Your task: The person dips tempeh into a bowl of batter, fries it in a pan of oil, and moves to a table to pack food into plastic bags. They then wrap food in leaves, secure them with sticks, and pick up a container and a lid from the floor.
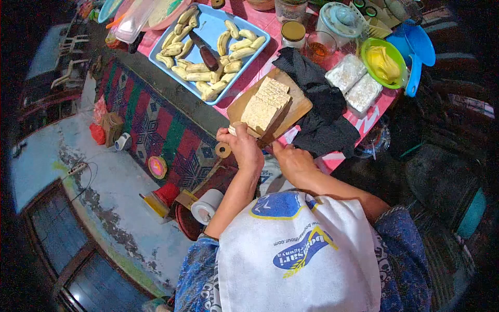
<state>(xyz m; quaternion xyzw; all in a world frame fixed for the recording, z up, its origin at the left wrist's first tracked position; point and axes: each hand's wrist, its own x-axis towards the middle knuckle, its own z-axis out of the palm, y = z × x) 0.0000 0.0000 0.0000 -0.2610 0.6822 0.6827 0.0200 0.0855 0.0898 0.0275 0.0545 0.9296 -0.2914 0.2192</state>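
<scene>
A pale block of tempeh (266, 106), cut into slices at its far end, lies on a wooden cutting board (296, 109). At the block's near end, the curled fingers of my left hand (244, 150) are closed on a pale piece of tempeh (233, 130). My right hand (293, 162) is closed just to the right, by the board's near edge. It grips a knife (264, 144), whose dark blade shows only partly between my hands; its handle is hidden in my fist.
A blue tray (213, 21) holds peeled bananas (200, 67) and a dark-handled knife (208, 56). Black cloth (317, 99), two wrapped white blocks (353, 83), a green bowl (383, 62), a blue dipper (413, 52) and a glass (319, 48) crowd the table's right side.
</scene>
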